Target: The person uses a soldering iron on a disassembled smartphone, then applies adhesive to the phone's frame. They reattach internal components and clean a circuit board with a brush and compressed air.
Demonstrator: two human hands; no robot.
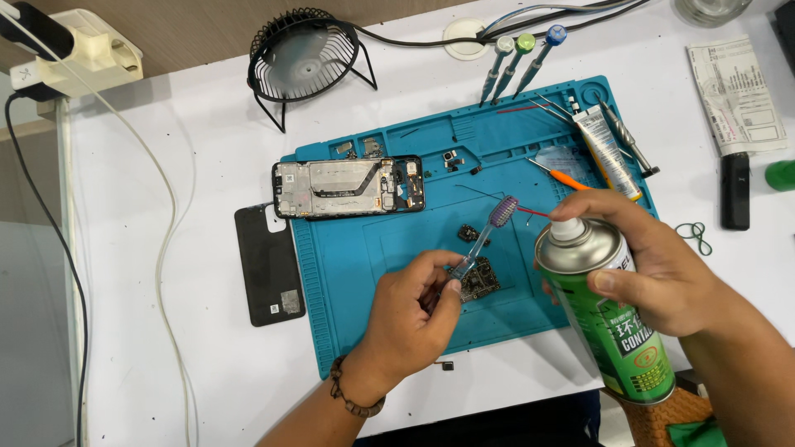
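- The toothbrush point(484, 240), clear-handled with purple bristles, is pinched in the left hand point(411, 319); its head tilts up and away, over the middle of the blue work mat point(348, 281).
- The left hand is curled nearly closed, thumb and fingertips pressed on the lower handle; a beaded bracelet point(352, 396) rings the wrist.
- Just beneath those fingertips a small circuit board point(479, 281) lies on the mat; whether the hand touches it cannot be told.
- The right hand point(654, 265) is wrapped around a green spray can point(609, 314) near the mat's right edge, thumb across the front and forefinger on the white nozzle; a thin red straw point(534, 212) points toward the bristles.
- An opened phone frame point(348, 188) rests at the mat's upper left, with a dark back cover point(269, 263) on the tabletop beside the mat's left edge.
- Tweezers, a glue tube point(607, 153) and screwdrivers point(517, 62) sit along the mat's upper right corner.
- A small black fan point(304, 58) stands beyond the mat's far edge.
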